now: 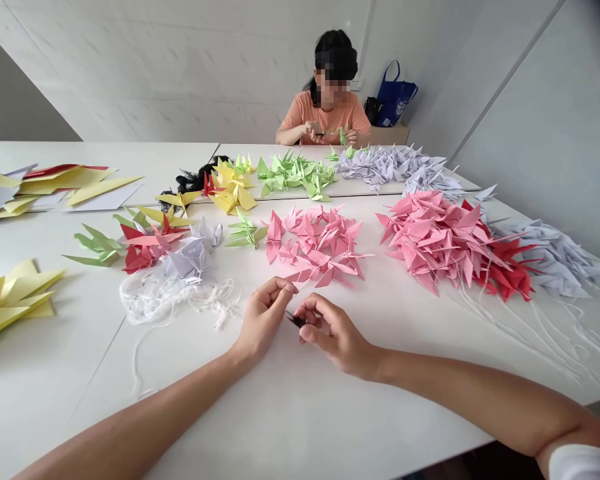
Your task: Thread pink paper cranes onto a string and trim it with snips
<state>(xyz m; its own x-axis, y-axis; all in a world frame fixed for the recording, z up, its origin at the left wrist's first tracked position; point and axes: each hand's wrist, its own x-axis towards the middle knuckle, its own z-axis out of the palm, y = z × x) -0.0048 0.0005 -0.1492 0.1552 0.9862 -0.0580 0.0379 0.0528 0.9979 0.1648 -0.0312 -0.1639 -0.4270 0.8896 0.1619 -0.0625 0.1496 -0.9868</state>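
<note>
Though around a dark tool, right hand with room; table edge apart.

A small dark tool sits in the curled fingers of the right hand, its thin end pointing toward the left hand; its body is mostly covered by the grip (too little shows to tell just what kind it is). Just beyond the hands lie pink paper cranes, folded, with pointed wings and narrow tips, in a loose, uneven cluster. They face various ways, some tilted onto their sides, many touching or overlapping, the nearest close by the left fingertips.
</note>
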